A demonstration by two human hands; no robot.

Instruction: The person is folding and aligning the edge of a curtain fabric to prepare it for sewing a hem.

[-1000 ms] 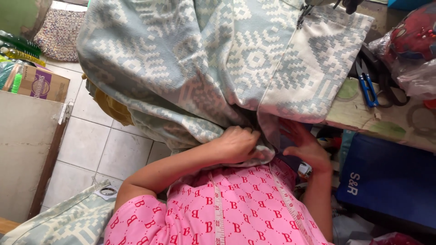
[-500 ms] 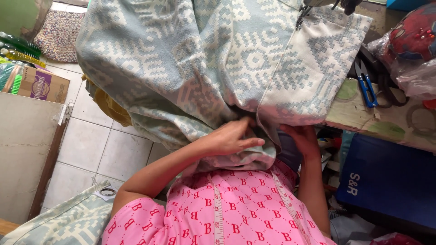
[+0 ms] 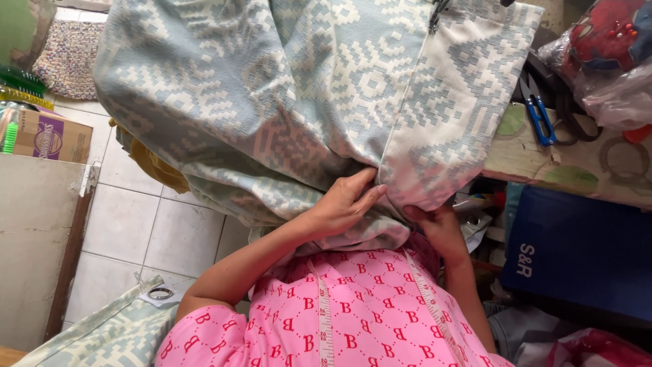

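A large pale blue and cream patterned fabric (image 3: pixel 305 102) hangs over my lap and fills the upper middle of the view. My left hand (image 3: pixel 339 207) lies on its lower fold, fingers stretched along a seam and pinching the cloth. Just right of it, my right hand (image 3: pixel 435 224) grips the fabric's lower edge from beneath, its fingers partly hidden under the cloth. A measuring tape (image 3: pixel 324 319) hangs over my pink printed shirt (image 3: pixel 353 319).
Blue-handled thread snips (image 3: pixel 540 115) lie on a patterned table top (image 3: pixel 577 166) at the right, beside a plastic bag (image 3: pixel 611 68). A dark blue bag (image 3: pixel 577 251) sits below. Tiled floor (image 3: pixel 136 231), a cardboard box (image 3: pixel 51 136) and eyelet-edged fabric (image 3: pixel 161 293) are at left.
My left hand has uncurled and slid right along the fold. My right hand has moved left and tucked under the fabric edge. The fabric has shifted slightly.
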